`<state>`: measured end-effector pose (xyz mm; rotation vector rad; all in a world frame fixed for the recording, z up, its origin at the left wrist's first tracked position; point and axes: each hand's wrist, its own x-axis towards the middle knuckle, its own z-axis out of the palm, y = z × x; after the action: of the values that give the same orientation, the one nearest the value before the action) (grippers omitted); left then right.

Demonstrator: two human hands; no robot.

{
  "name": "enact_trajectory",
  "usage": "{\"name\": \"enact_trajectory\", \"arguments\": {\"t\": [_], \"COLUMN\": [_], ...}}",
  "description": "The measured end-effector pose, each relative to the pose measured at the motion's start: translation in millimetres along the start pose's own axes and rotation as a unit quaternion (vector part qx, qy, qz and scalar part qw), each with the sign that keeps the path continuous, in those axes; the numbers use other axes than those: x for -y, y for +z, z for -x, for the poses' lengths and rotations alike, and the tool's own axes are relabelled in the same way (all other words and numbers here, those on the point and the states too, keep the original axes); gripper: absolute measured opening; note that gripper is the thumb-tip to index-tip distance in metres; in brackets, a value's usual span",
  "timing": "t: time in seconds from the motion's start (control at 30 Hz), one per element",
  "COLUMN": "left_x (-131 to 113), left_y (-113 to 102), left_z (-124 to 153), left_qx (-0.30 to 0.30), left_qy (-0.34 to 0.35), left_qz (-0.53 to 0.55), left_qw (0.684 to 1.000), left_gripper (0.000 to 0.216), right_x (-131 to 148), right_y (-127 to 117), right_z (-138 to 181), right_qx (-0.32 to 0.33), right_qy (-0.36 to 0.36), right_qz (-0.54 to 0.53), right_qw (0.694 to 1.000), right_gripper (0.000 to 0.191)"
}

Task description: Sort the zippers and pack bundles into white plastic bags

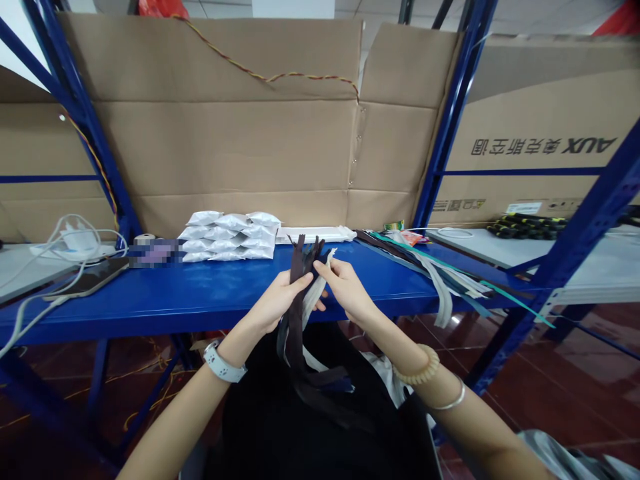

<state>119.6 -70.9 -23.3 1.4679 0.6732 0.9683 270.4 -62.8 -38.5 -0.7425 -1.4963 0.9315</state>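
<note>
Brown zippers (pixel 299 259) hang from the left hand (pixel 280 301), right hand (pixel 346 287) pinching alongside.

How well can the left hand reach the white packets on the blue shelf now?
Probably yes: the left hand sits just before the white packets, with nothing between, though it holds dark zippers.

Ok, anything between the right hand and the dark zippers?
Only the pale zipper: it belongs to the same bunch and runs down between the right hand and the dark zippers. The left hand is closed around the dark ones. Nothing else visible stands in the way.
</note>
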Motion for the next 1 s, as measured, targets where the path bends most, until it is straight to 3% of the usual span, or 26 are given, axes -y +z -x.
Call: {"name": "enact_trajectory", "arguments": {"t": [0.23, 0.43, 0.57, 0.67, 0.77, 0.9, 1.0], "left_x": [6.2, 2.0, -1.6, -4.0, -5.0, -2.0, 0.5], "left_y": [-3.2, -11.7, -15.1, -13.9, -10.4, -5.2, -1.7], "left_z": [-6.1, -7.0, -5.2, -4.0, -3.0, -2.1, -1.7], "left_qx": [-0.038, -0.029, 0.017, 0.062, 0.088, 0.097, 0.054], "left_qy": [0.024, 0.045, 0.044, 0.035, 0.015, -0.012, 0.002], "left_qz": [0.064, 0.053, 0.099, 0.161, 0.191, 0.145, 0.075], "left_qw": [0.997, 0.997, 0.994, 0.984, 0.977, 0.985, 0.996], "left_gripper": [0.034, 0.025, 0.027, 0.026, 0.021, 0.017, 0.021], "right_x": [-7.2, 1.5, 1.6, 0.6, 2.1, 4.8, 4.6], "right_y": [-3.3, -19.9, -32.5, -31.5, -21.5, -11.3, -12.1], "right_z": [-6.6, -14.4, -18.2, -15.6, -10.5, -8.6, -10.2], "right_qx": [-0.049, -0.094, -0.063, 0.045, 0.132, 0.089, 0.053], "right_qy": [0.038, 0.011, 0.06, 0.14, 0.182, 0.141, 0.106], "right_qz": [-0.051, -0.214, -0.262, -0.196, -0.173, -0.201, -0.192], "right_qw": [0.997, 0.972, 0.961, 0.969, 0.959, 0.965, 0.974], "right_gripper": [0.034, 0.026, 0.025, 0.034, 0.038, 0.041, 0.048]}}
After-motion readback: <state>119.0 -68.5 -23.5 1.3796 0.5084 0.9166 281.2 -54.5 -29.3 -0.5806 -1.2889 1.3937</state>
